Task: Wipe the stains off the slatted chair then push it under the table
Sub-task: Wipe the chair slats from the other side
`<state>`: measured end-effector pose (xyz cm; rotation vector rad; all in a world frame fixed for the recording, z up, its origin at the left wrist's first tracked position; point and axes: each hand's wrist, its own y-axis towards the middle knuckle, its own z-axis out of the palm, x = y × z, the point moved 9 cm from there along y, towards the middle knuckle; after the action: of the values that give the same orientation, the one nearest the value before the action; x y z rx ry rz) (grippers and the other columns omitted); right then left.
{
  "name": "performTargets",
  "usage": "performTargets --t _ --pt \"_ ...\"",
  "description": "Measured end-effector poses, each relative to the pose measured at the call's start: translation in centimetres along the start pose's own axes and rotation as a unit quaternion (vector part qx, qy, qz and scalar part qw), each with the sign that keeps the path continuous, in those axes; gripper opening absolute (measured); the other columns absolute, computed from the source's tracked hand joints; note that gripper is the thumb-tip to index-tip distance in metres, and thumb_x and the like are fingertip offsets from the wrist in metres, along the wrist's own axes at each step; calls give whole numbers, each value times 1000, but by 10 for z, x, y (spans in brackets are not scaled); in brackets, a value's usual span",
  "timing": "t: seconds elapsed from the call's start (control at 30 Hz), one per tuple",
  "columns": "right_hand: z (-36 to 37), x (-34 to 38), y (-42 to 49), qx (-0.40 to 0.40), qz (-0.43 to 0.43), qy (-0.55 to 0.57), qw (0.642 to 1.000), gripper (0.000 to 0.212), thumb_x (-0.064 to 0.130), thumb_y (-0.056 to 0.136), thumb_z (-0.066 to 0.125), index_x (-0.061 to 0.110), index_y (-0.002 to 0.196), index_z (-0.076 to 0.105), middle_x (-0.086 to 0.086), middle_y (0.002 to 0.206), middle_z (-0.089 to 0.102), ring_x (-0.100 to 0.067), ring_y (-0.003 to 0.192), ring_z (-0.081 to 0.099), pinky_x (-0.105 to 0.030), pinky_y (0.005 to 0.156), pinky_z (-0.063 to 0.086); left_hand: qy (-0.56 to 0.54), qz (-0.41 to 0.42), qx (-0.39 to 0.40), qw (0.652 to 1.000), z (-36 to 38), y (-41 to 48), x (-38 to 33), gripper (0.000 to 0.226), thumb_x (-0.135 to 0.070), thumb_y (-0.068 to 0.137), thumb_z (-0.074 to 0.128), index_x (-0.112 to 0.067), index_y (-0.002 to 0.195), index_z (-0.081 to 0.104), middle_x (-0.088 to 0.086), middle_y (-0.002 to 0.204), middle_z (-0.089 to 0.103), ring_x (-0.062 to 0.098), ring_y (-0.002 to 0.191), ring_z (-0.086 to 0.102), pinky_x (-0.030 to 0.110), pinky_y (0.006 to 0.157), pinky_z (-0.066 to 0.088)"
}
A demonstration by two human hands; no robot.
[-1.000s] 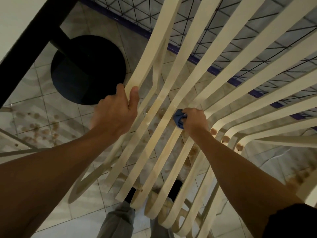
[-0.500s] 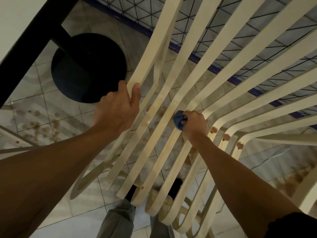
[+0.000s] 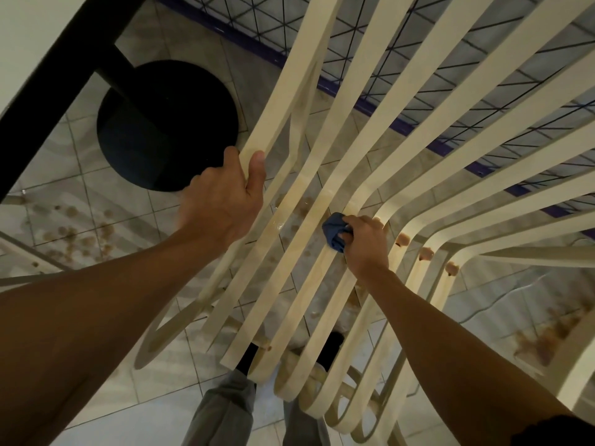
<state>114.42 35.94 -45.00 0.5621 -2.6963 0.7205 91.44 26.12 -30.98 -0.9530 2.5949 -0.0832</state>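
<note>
Slid nearer, right fingers (image 3: 355, 222) bunch blue cloth (image 3: 334, 232); left fingers (image 3: 233, 164) clasp curved chair slat (image 3: 289, 101).

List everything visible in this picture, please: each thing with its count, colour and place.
chair: one, cream, slatted, across the centre
stains: three plain blobs, brown, on slat bends right of the cloth
cloth: one, blue, bunched on a middle slat
table: one, white top with black edge, upper left
base: one, black, round, on the floor under the table
grid: one, dark wire, top, behind the chair
floor: pale tiles, brown spots at left and right
legs: two, grey trousers, bottom centre
left hand: grips the leftmost slat
right hand: holds the cloth
</note>
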Motion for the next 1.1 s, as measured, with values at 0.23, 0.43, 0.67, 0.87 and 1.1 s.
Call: performTargets --t 0.23,0.43,0.67,0.87,1.1 --pt "17 4 -21 103 -81 7 991 35 9 93 58 7 128 62 -14 119 60 -30 110 56 -21 87 36 -4 2 -7 1000 -1 0 0 58 -57 99 15 -9 118 43 15 100 61 31 81 62 41 69 55" --pt "1 -7 -6 51 -29 43 997 40 3 92 52 14 130 57 -12 118 58 -29 109 54 -31 87 43 -2 0 -14 1000 -1 0 1 55 -56 100 17 -10 116 43 8 92 55 22 73 53 36 65 49" --pt "2 -6 -14 94 -40 91 991 52 19 88 57 28 139 52 -2 129 53 -19 113 53 -29 94 44 7 1 -17 1000 -1 0 2 56 -56 100 17 -10 117 43 15 99 61 28 78 58 37 66 50" --pt "7 -2 -12 81 -58 55 993 43 37 84 74 30 125 65 -1 122 56 -19 110 53 -24 90 40 2 -4 -17 1000 -1 0 2 56 -56 100 17 -10 116 43 8 90 52 23 73 53 36 63 48" --pt "-6 -2 -5 23 0 127 992 53 15 83 73 23 132 54 8 87 61 -16 87 59 -18 69 42 -3 -3 -19 1000 -2 0 2 55 -56 101 19 -10 116 43 11 94 57 23 73 54 36 64 49"
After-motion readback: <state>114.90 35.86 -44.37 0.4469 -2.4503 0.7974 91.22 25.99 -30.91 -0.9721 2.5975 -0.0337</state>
